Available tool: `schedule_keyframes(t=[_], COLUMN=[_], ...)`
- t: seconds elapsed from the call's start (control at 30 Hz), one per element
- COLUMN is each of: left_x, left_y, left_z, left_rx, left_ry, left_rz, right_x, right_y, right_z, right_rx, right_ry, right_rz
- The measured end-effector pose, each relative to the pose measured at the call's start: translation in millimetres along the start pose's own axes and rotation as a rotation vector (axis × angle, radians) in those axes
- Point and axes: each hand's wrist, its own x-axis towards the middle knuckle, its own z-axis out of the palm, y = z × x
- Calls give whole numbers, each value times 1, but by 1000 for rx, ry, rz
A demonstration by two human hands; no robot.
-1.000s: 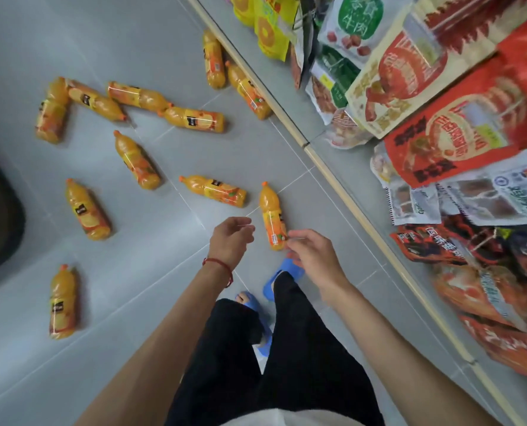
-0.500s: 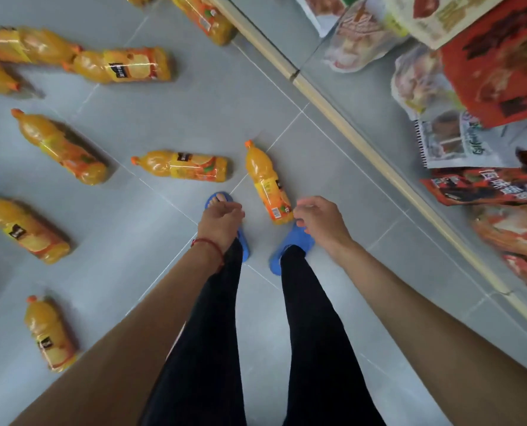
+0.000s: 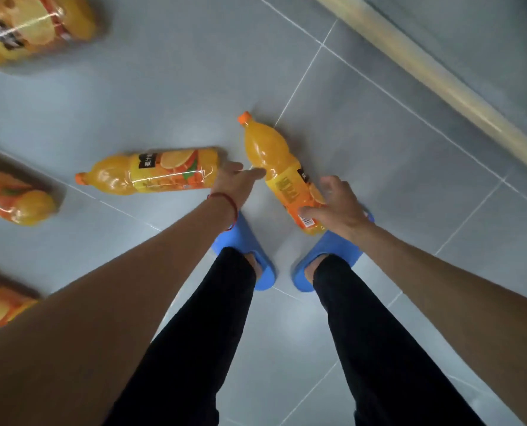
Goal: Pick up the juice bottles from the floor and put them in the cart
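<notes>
Two hands down: right hand curled on the near juice bottle lying on the floor, grip looks partial; left hand empty, spread, could nudge the neighbouring bottle rolling.

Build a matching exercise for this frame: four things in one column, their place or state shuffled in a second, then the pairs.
1. right hand
2. left hand
3. blue rubber slippers
4. pale wooden shelf edge

A. crosses the top right corner
B. fingers spread, at the base of the sideways orange juice bottle
C. worn on both feet
D. closing on the labelled end of the orange juice bottle by the feet

Pairs: 1-D, 2-B, 3-C, 4-A
</notes>
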Motion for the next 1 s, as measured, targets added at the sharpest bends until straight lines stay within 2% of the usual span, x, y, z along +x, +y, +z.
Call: schedule_keyframes(t=[0.2, 0.3, 0.5, 0.73, 1.0], left_x=[78, 105, 129, 96, -16], left_y=[8, 8, 6, 9, 21], left_z=[20, 29, 43, 32, 6], left_rx=[80, 43, -60, -159, -277], left_ry=[-17, -46, -79, -38, -4], left_rz=[64, 49, 23, -12, -44], right_x=[65, 92, 114, 96, -7], right_y=[20, 26, 38, 25, -8], right_z=[29, 39, 50, 36, -14], right_rx=[-55, -71, -137, -235, -291], right_ry=[-52, -115, -64, -107, -219], right_rz=[-30, -59, -115, -140, -158])
